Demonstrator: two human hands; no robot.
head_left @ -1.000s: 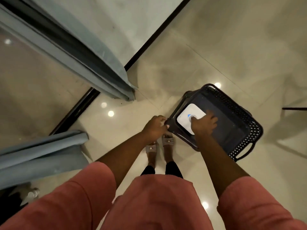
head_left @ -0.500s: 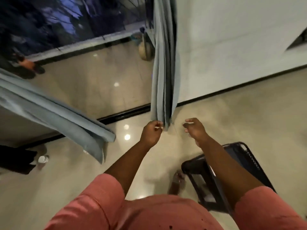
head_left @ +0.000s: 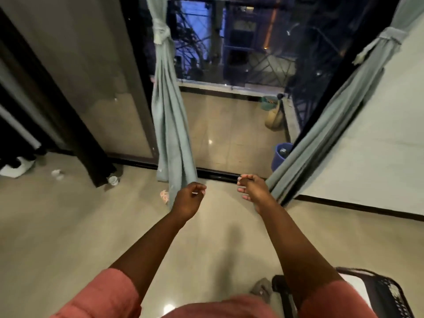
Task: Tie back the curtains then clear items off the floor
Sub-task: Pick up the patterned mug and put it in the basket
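Two pale blue-grey curtains hang at the glass door, each gathered by a tie. The left curtain (head_left: 169,125) falls to the floor in the middle; the right curtain (head_left: 332,125) slants along the wall. My left hand (head_left: 189,198) and my right hand (head_left: 251,189) are held out in front of me, apart, fingers loosely curled and holding nothing. On the floor lie a pink crumpled scrap (head_left: 164,195) beside the left curtain's hem, a small white-capped bottle (head_left: 113,180) and a bit of crumpled paper (head_left: 57,174). The black basket (head_left: 378,292) stands by my right leg.
A dark door frame post (head_left: 91,161) stands at the left with a white object (head_left: 18,167) beyond it. Outside on the balcony are a blue bucket (head_left: 281,154) and a tan sack (head_left: 274,118). My slippered foot (head_left: 261,289) is beside the basket.
My hands left the basket and the white item in it and rose in front of me. My view swung up from the basket to the doorway and both curtains.
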